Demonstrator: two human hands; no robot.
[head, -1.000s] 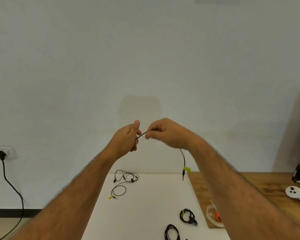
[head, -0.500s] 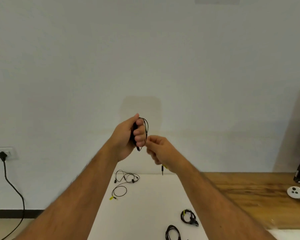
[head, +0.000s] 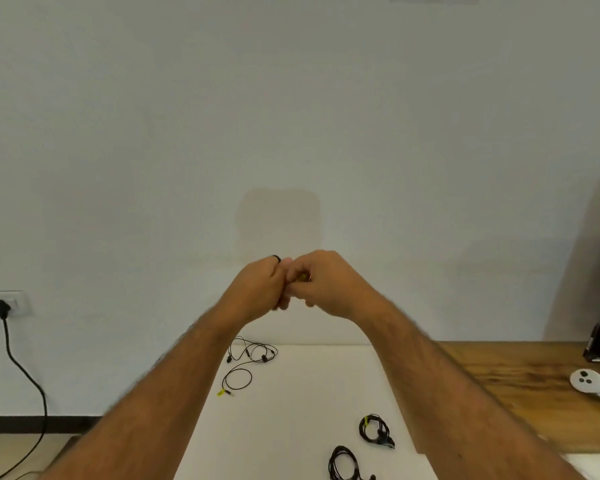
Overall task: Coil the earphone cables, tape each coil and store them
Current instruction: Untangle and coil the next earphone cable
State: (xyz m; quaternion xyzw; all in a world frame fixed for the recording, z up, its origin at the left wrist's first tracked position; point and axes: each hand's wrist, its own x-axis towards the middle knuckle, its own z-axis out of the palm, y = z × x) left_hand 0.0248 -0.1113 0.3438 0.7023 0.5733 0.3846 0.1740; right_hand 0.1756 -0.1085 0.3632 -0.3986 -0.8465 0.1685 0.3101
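Both hands were raised before the wall, knuckles touching: the left hand [head: 258,289] was curled round a black cable [head: 276,258], a loop of which showed above its fingers, while the right hand [head: 321,282] was curled at a yellow bit [head: 302,277] beside it, though what it pinched could not be told. On the white mat [head: 291,410], a loose earphone [head: 248,362] was seen at 11 o'clock, with two coils [head: 374,429] at 5 o'clock.
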